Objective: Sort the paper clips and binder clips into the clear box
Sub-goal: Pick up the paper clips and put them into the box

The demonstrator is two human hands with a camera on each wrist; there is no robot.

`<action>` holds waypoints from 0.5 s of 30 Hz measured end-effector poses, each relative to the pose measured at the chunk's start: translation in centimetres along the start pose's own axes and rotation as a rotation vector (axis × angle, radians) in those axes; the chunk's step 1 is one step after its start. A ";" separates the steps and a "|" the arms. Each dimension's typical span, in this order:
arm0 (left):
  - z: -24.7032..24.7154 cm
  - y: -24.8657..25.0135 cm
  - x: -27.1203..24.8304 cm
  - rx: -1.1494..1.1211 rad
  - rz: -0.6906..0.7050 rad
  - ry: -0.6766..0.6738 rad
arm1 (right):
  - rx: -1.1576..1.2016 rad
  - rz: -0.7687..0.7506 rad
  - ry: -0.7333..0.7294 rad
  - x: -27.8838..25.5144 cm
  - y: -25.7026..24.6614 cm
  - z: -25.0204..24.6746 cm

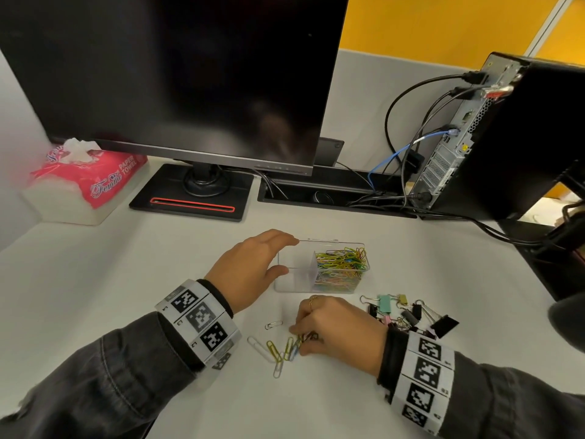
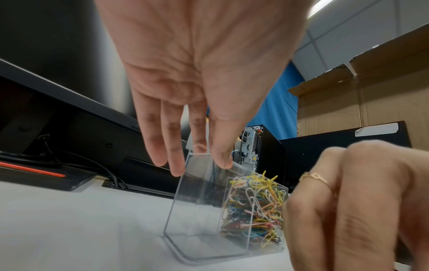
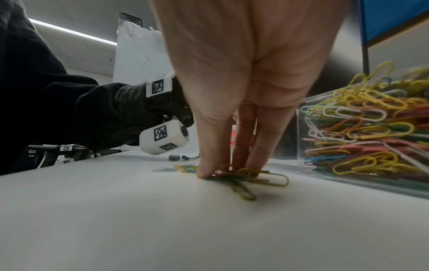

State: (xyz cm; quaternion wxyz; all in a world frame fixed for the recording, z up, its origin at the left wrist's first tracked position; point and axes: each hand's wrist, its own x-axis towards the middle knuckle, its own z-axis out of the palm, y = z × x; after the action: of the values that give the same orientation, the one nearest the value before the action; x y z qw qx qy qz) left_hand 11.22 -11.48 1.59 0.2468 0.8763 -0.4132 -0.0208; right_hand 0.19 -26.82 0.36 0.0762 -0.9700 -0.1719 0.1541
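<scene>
A clear box (image 1: 332, 241) (image 2: 185, 210) stands on the white desk; its right compartment is full of coloured paper clips (image 1: 343, 264) (image 3: 362, 132), and the left compartment looks bare. My left hand (image 1: 286, 255) (image 2: 199, 167) holds the box's left end, thumb on the near wall, fingers at the far corner. Several loose paper clips (image 1: 272, 346) lie in front of the box. My right hand (image 1: 297, 339) (image 3: 223, 170) pinches a small bunch of them against the desk with thumb and fingertips. A heap of binder clips (image 1: 408, 313) lies beside the right wrist.
A large dark monitor (image 1: 174, 74) on a black base (image 1: 190, 198) stands behind the box. A pink tissue pack (image 1: 88, 175) sits at the far left. A computer tower (image 1: 522, 131) with cables (image 1: 408, 144) fills the right, by the desk's right edge.
</scene>
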 end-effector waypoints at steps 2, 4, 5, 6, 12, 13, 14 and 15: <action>0.0 0.0 0.0 -0.004 -0.001 0.001 | 0.040 -0.001 0.016 0.1 0.3 -0.2; 0.0 0.0 0.0 -0.003 -0.002 -0.001 | 0.070 0.005 0.037 0.1 0.7 -0.1; 0.0 0.1 0.0 0.000 -0.001 -0.001 | 0.091 0.013 0.046 0.0 0.9 -0.1; 0.0 0.1 0.0 0.003 -0.001 0.000 | 0.112 0.026 0.049 0.0 1.1 -0.1; 0.1 -0.2 0.0 -0.006 0.006 -0.003 | 0.231 0.028 0.081 -1.4 2.2 -1.4; 0.1 -0.2 0.1 -0.007 0.006 -0.004 | 0.282 0.022 0.129 -1.8 2.3 -2.2; 0.1 -0.2 0.1 -0.007 0.006 -0.005 | 0.328 0.019 0.205 -2.2 2.5 -3.1; 0.1 -0.2 0.1 -0.009 0.007 -0.004 | 0.349 0.027 0.302 -2.6 2.9 -4.1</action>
State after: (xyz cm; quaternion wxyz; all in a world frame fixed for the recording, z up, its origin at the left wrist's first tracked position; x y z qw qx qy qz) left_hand 11.39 -11.48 1.44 0.2498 0.8738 -0.4166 -0.0234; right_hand 0.14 -30.82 4.31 0.2655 -0.9564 -0.1165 0.0356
